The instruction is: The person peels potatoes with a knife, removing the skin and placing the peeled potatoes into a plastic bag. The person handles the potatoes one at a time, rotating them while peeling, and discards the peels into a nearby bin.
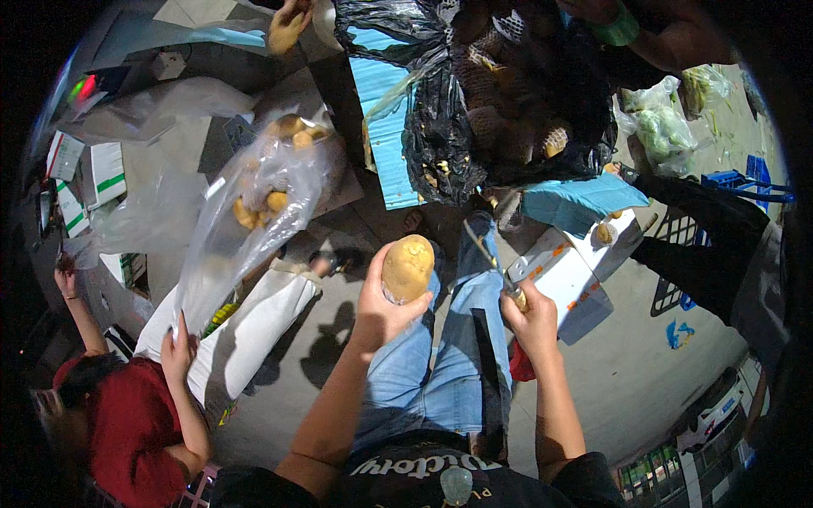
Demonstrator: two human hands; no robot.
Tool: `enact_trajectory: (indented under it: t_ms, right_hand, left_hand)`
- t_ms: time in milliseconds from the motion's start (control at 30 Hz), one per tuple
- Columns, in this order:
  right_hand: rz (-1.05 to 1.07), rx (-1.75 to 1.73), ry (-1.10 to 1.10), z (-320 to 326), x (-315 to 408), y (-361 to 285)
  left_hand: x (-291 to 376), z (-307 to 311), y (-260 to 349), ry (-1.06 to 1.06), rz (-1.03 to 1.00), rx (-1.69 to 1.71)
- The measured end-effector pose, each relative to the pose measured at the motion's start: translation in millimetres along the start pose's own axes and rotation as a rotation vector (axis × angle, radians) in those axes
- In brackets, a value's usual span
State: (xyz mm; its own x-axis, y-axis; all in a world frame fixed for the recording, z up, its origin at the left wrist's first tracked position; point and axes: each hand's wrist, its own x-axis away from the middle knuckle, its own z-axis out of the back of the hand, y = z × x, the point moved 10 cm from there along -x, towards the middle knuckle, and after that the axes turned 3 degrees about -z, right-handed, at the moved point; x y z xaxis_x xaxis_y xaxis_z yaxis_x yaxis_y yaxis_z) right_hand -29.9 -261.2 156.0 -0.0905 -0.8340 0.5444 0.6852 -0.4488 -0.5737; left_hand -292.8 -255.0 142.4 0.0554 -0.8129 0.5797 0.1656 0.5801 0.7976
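Note:
In the middle of the head view my left hand grips an oval yellow-brown piece of produce, a fruit or a potato. Pale marks show near its upper end, and something whitish wraps its lower edge. My right hand is closed around the handle of a knife; the narrow blade points up and left, apart from the produce. Beyond both hands, a large black plastic bag holds many brownish pieces, some in white foam nets.
Left, a seated person in red holds a clear plastic bag with yellowish produce. Blue cardboard lies beside the black bag. A white carton stands to the right. A co-worker's arm with a green bracelet reaches in above.

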Motion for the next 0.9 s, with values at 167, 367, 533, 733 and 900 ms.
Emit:
enact_trajectory:
  t_ms: [167,367,533,733,900]
  right_hand:
    - [0.097,-0.106,-0.162,-12.5,7.9,-25.1]
    - [0.088,-0.22,-0.181,-18.1,7.7,-28.8]
    - [-0.076,-0.412,-0.12,-22.8,7.7,-3.2]
    - [-0.155,-0.688,-0.266,-60.1,15.7,-18.2]
    - [-0.097,-1.014,-0.411,-91.2,33.3,-57.1]
  left_hand:
    - [16.3,-20.3,-36.8,-0.228,0.491,0.522]
    - [40.7,-42.6,-35.4,-0.493,0.575,1.05]
    - [41.5,-51.6,-8.2,-0.559,0.48,1.174]
    - [29.7,-40.9,12.3,-0.379,0.359,0.966]
    - [39.2,-70.9,-78.7,-0.338,0.398,1.118]
